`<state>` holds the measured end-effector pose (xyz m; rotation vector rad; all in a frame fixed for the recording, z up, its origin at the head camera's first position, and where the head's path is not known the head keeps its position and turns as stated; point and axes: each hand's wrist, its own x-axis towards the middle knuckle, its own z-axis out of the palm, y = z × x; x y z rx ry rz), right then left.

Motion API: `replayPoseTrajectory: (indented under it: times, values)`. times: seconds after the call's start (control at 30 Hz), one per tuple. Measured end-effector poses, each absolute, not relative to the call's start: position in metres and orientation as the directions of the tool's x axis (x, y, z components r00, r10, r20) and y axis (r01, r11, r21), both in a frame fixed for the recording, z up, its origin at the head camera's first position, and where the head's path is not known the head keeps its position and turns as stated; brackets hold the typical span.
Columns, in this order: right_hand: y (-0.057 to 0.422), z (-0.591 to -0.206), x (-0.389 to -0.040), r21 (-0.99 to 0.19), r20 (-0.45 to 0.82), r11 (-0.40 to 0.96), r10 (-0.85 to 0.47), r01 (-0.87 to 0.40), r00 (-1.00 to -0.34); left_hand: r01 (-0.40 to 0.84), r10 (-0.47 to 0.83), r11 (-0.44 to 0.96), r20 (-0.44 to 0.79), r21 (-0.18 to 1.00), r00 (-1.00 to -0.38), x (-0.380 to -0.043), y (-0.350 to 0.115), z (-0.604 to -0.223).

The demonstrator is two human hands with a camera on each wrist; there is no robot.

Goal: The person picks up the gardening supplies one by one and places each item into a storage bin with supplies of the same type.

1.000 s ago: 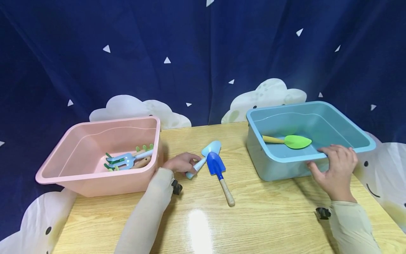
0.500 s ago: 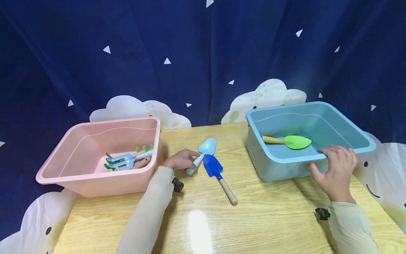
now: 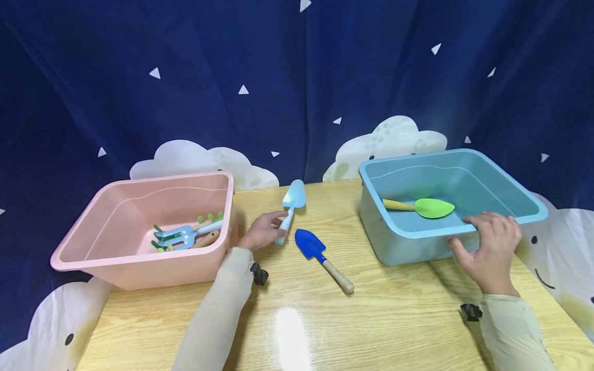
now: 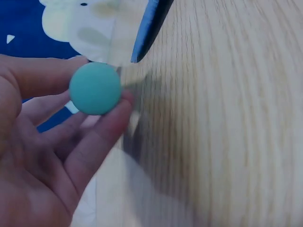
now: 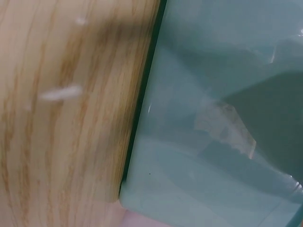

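My left hand (image 3: 264, 230) pinches the handle of a light blue trowel (image 3: 294, 195) between thumb and fingers. Its blade points toward the curtain. In the left wrist view the round teal handle end (image 4: 95, 89) shows between the thumb and fingers. Closer to me, a dark blue trowel (image 3: 310, 244) with a wooden handle lies on the table, apart from the light blue one. On the right, my right hand (image 3: 494, 247) grips the front rim of a blue plastic bin (image 3: 394, 247), fingers over the edge and thumb outside. A green trowel (image 3: 433, 208) with a yellow handle lies inside.
To the left stands a pink bin (image 3: 153, 265) holding a light blue hand fork (image 3: 185, 237) and several other garden tools. My left forearm passes its right front corner. Behind the wooden table (image 3: 371, 319) hangs a dark blue curtain (image 3: 278, 67).
My left hand has drawn the light blue trowel away from the dark blue one, turning it more upright and leftward in view. The dark blue trowel has swivelled slightly. My right hand stays put.
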<state>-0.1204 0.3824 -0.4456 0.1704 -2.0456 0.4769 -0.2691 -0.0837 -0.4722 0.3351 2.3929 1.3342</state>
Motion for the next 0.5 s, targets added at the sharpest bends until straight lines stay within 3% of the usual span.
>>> replayPoseTrajectory:
  times: [0.5]
  values:
    - [0.382,-0.4454,-0.1206,-0.26,0.864,0.913,0.073,-0.315,-0.499,0.031,0.407,0.395,-0.145,0.918,-0.902,-0.2637,-0.0736,-0.4643]
